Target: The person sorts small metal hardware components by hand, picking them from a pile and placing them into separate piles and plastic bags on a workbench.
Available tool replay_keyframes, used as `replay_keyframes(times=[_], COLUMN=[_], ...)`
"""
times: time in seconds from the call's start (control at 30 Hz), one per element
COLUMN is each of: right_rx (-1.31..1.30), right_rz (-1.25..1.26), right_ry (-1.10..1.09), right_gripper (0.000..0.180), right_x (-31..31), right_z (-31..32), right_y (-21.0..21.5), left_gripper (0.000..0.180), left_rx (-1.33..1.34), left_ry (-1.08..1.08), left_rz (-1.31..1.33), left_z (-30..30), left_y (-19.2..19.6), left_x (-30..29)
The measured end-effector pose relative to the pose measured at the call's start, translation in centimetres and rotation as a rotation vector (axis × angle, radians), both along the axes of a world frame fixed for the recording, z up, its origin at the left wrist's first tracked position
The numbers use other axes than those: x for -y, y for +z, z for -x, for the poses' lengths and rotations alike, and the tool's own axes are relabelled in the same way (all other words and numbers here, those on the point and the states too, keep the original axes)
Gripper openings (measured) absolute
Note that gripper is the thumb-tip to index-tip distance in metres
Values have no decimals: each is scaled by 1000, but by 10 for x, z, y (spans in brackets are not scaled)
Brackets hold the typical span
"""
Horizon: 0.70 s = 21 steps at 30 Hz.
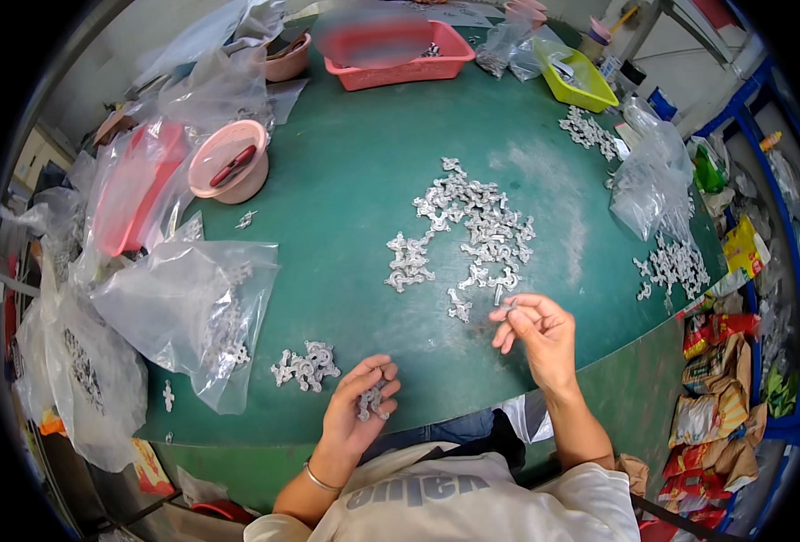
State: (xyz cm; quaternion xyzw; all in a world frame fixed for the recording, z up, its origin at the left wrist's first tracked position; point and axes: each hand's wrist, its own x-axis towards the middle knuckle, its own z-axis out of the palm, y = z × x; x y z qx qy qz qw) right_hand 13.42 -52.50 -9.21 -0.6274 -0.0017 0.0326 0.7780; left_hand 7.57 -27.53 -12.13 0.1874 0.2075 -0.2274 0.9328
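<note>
1. I see the left hand (356,406) palm up near the front edge of the green surface (346,199), fingers curled into a cupped grip around a small cluster of silver metal pieces (370,400).
2. The right hand (537,332) hovers just above the surface to the right, thumb and forefinger pinched on a single metal piece (508,307); the other fingers are loosely bent.
3. The main heap of metal pieces (467,235) lies in the middle of the surface, just beyond the right hand and touching neither hand.
4. A smaller pile (307,366) sits just left of the left hand, apart from it.
5. A clear plastic bag (187,312) holding more such pieces lies further left, its mouth towards the small pile.
6. A pink bowl (228,163) with a red-handled tool in it stands at the far left.
7. A red basket (395,54) and a yellow-green tray (580,81) stand at the far edge.
8. Another clear bag (653,181) and more scattered pieces (675,266) lie at the right edge.
9. I note a bracelet (318,477) on the left wrist.
</note>
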Motion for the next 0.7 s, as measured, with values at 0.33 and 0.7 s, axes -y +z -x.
replay_keyframes(times=[0.33, 0.7], right_rx=[131, -359], right_rz=[300, -144], right_ry=[-99, -107], right_gripper=[18, 19], right_x=[25, 107], right_z=[-28, -154], right_y=[14, -18], left_gripper=[21, 20], left_rx=[-16, -87], left_ry=[20, 138], left_rz=[-9, -58], left_z=[-11, -24], left_y=[-6, -2], left_x=[2, -3])
